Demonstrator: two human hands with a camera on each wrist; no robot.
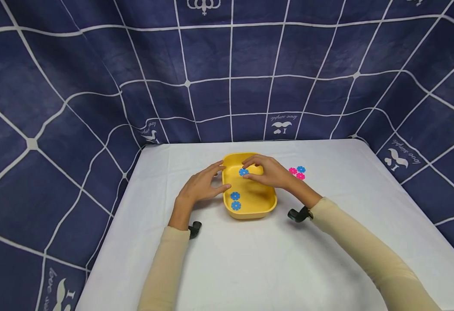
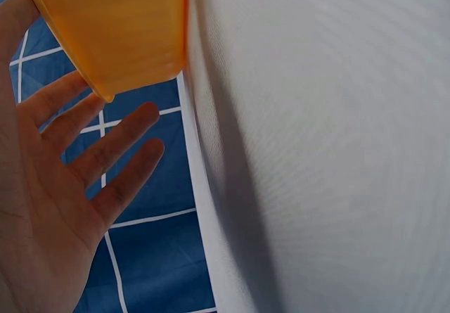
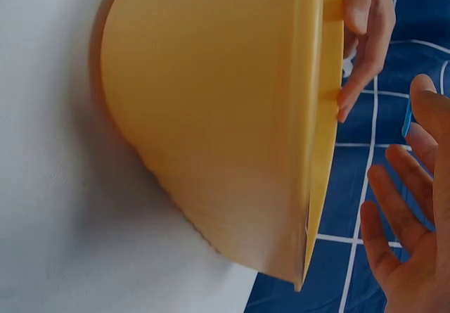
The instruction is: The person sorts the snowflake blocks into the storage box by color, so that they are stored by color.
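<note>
A yellow plastic tray [image 1: 255, 201] stands on the white table. Over its far half my right hand [image 1: 272, 173] pinches a blue snowflake-shaped plastic disc [image 1: 243, 172] between thumb and forefinger; the right wrist view shows the disc [image 3: 407, 118] edge-on, above the tray's rim. Two more blue snowflake discs [image 1: 235, 201] lie inside the tray at its near left. At the tray's left side, my left hand [image 1: 199, 186] has its fingers spread, thumb and some fingertips at the rim. In the left wrist view its other fingers [image 2: 123, 183] extend free of the tray wall.
Right of the tray, a small cluster of pink snowflake discs [image 1: 300, 176] and a blue one [image 1: 301, 169] lies on the white tablecloth [image 1: 227, 263]. A navy curtain [image 1: 250, 52] with white grid lines surrounds the table's back and sides.
</note>
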